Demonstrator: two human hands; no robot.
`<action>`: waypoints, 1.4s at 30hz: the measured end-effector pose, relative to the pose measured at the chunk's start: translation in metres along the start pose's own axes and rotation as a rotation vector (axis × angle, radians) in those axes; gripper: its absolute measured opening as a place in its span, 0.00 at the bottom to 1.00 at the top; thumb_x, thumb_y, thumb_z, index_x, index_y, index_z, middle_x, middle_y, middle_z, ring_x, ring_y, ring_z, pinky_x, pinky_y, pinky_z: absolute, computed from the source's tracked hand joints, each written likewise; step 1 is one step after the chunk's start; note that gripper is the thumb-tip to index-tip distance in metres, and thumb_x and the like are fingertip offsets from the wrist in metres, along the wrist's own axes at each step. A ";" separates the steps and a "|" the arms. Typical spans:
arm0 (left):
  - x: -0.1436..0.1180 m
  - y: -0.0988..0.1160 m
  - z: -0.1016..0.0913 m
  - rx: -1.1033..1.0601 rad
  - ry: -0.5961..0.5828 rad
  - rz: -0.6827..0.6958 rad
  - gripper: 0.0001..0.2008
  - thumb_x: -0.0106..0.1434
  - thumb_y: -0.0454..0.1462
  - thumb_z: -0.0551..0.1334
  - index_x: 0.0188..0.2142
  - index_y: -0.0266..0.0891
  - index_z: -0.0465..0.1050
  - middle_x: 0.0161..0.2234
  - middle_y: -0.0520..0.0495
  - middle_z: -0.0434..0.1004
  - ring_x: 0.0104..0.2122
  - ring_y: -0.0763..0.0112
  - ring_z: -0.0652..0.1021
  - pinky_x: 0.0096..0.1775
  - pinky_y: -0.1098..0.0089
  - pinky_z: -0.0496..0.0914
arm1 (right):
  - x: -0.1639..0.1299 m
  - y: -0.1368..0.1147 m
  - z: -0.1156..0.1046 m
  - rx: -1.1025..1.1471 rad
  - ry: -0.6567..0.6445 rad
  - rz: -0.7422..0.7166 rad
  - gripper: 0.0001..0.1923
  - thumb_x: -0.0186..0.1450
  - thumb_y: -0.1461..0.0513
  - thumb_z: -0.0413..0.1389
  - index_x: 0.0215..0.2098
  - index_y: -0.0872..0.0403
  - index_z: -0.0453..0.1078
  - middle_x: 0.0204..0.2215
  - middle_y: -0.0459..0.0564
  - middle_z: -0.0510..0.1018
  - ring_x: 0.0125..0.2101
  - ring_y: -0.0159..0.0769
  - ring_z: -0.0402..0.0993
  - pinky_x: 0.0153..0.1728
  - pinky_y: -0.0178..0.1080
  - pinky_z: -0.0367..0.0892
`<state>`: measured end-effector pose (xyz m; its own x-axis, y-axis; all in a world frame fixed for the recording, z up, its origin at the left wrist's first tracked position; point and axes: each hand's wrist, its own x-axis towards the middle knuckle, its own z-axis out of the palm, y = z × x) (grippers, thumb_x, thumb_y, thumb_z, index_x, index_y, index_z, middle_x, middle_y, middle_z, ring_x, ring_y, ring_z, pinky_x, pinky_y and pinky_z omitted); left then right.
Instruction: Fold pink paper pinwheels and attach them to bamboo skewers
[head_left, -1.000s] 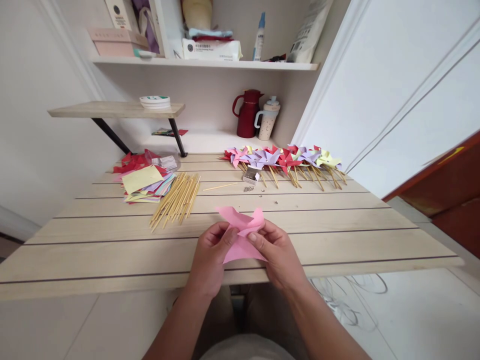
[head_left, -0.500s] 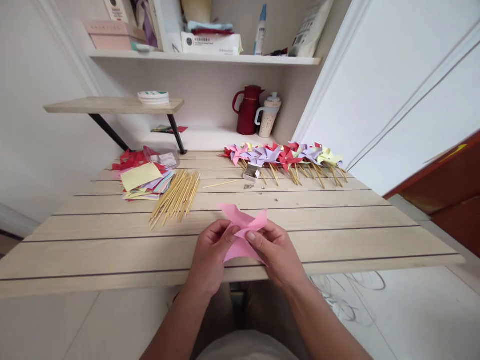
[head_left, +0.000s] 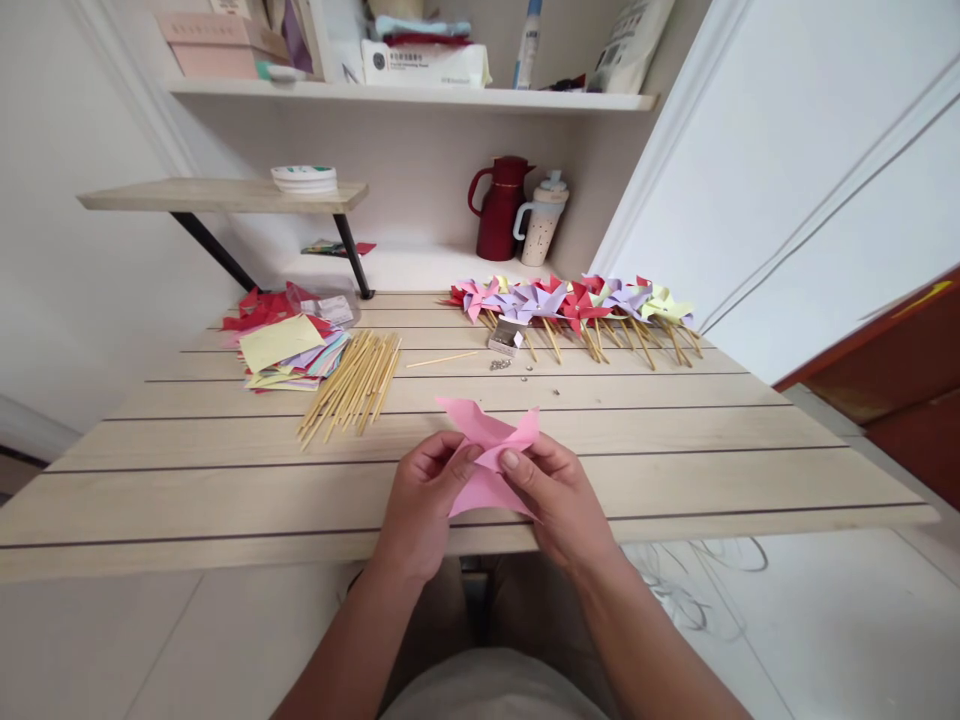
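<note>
A pink paper pinwheel (head_left: 487, 490) is held over the table's front edge, its corners folded in toward the middle. My left hand (head_left: 429, 490) pinches its left side, thumb on top near the centre. On the right side, my right hand (head_left: 559, 495) is closed on the paper, its thumb pressing beside the centre. The fingers under the sheet are partly hidden. Beyond the hands lie small metal fasteners (head_left: 500, 365) in a little heap, by an open small box (head_left: 507, 337). A single thin stick (head_left: 442, 359) rests left of them.
A pile of wooden sticks (head_left: 354, 385) lies at left beside stacked coloured paper (head_left: 281, 345). Finished pinwheels (head_left: 577, 305) on sticks line the back right. Behind stand a dark red jug (head_left: 501, 210) and a cup (head_left: 541, 220). A raised wooden shelf (head_left: 225, 194) overhangs the back left.
The view has tilted down slightly, so the shelves sit higher. Both hands keep hold of the pink paper; the right thumb has shifted slightly.
</note>
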<state>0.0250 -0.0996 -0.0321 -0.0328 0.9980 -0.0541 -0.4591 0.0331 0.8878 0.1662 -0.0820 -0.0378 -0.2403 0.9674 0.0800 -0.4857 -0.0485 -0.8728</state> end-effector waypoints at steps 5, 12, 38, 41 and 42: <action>0.001 -0.001 0.000 -0.006 0.011 0.015 0.08 0.57 0.39 0.71 0.33 0.37 0.78 0.31 0.51 0.77 0.32 0.74 0.73 0.37 0.74 0.67 | 0.000 0.003 -0.003 -0.031 -0.020 0.005 0.07 0.60 0.60 0.67 0.37 0.49 0.79 0.28 0.44 0.78 0.30 0.32 0.71 0.35 0.36 0.66; 0.000 0.000 0.001 -0.013 0.035 -0.006 0.08 0.57 0.39 0.71 0.34 0.37 0.78 0.31 0.50 0.77 0.32 0.74 0.74 0.36 0.74 0.67 | 0.001 0.003 -0.004 -0.065 -0.026 0.040 0.07 0.59 0.60 0.68 0.37 0.50 0.79 0.27 0.43 0.77 0.26 0.29 0.68 0.30 0.33 0.64; -0.001 0.010 0.010 0.109 -0.031 0.066 0.16 0.62 0.48 0.64 0.32 0.37 0.78 0.30 0.48 0.77 0.30 0.70 0.72 0.36 0.71 0.66 | 0.006 0.004 0.003 -0.091 0.060 -0.006 0.12 0.60 0.55 0.66 0.41 0.50 0.78 0.21 0.43 0.71 0.28 0.37 0.69 0.31 0.37 0.65; -0.001 0.008 0.014 0.197 0.014 0.089 0.14 0.59 0.47 0.68 0.33 0.37 0.78 0.28 0.50 0.75 0.30 0.70 0.71 0.35 0.72 0.65 | 0.006 0.004 0.002 -0.070 0.051 -0.025 0.11 0.60 0.57 0.67 0.40 0.50 0.79 0.22 0.43 0.73 0.29 0.36 0.69 0.33 0.37 0.65; -0.001 0.008 0.015 0.221 0.037 0.091 0.14 0.58 0.46 0.68 0.33 0.37 0.78 0.28 0.50 0.75 0.31 0.69 0.71 0.35 0.72 0.65 | 0.006 0.004 0.002 -0.068 0.050 -0.027 0.11 0.60 0.57 0.67 0.40 0.50 0.79 0.22 0.43 0.73 0.29 0.35 0.69 0.33 0.37 0.65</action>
<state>0.0347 -0.0997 -0.0186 -0.0995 0.9949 0.0180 -0.2469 -0.0422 0.9681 0.1612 -0.0769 -0.0398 -0.1851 0.9794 0.0810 -0.4330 -0.0073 -0.9014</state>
